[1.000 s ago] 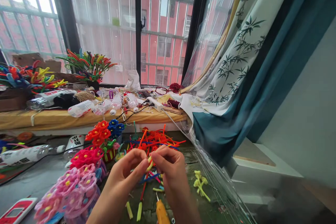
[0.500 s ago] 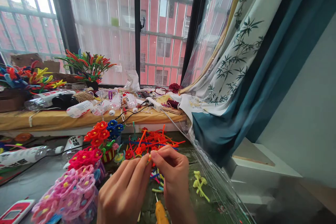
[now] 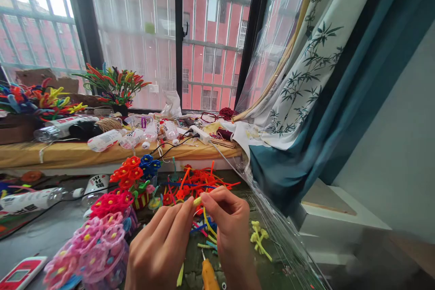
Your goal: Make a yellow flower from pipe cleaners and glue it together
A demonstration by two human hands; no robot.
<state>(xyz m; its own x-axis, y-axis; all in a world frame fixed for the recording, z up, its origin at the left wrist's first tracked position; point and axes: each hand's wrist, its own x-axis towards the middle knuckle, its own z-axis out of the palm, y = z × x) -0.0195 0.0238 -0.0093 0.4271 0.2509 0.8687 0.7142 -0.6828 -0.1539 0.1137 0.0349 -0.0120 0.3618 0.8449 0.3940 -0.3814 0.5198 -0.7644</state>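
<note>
Both hands meet over the table, pinching a yellow pipe cleaner [image 3: 197,200] between their fingertips. My left hand [image 3: 161,240] is closed on one end of it, and my right hand [image 3: 229,226] grips close beside. A yellow strand curves down from the fingers between the two hands. Below them lies a tool with an orange-yellow handle [image 3: 210,275] and a thin metal tip. Short cut pieces of pipe cleaner [image 3: 211,245] are scattered near it. Yellow pipe-cleaner pieces [image 3: 259,239] lie right of my right hand.
Red pipe cleaners [image 3: 204,176] are heaped beyond my hands. Pink pipe-cleaner flowers [image 3: 98,244] and red ones [image 3: 127,172] stand at the left. Clear plastic bottles [image 3: 105,140] line the sill beside a power strip [image 3: 200,135]. Thin wires [image 3: 282,240] run along the right edge.
My hands have drawn slightly apart, so more of the yellow pipe cleaner shows between the fingertips. My right hand has shifted a little to the right.
</note>
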